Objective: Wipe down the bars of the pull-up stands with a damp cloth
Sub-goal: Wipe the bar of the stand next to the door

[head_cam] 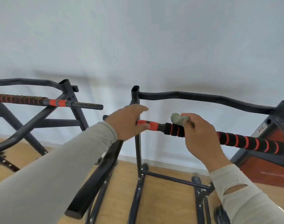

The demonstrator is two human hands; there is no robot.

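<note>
A pale wall (pixel 138 38) fills the upper half of the head view, meeting a wooden floor (pixel 162 199) along a light skirting below. Against it stand two dark pull-up stands: the left stand (pixel 33 120), cut off by the frame's left edge, and the right stand (pixel 139 151), running out past the right edge. An open strip of wall and floor separates their uprights, with the left stand's threaded bar end jutting into it. The wavy top bar (pixel 202 98) of the right stand spans upright to upright, well clear of the hands. Below it, the padded bar (pixel 251 143), black foam ringed with orange, slants from centre down to the right edge. The left hand (pixel 126 122), arm stretched forward in a grey sleeve, grips the bar's orange-taped end, fingers curled over and thumb beneath. The right hand (pixel 201 133), wrist cocked upward, clasps a bunched grey-green cloth (pixel 178 118) against the foam, just beside the tape.
</note>
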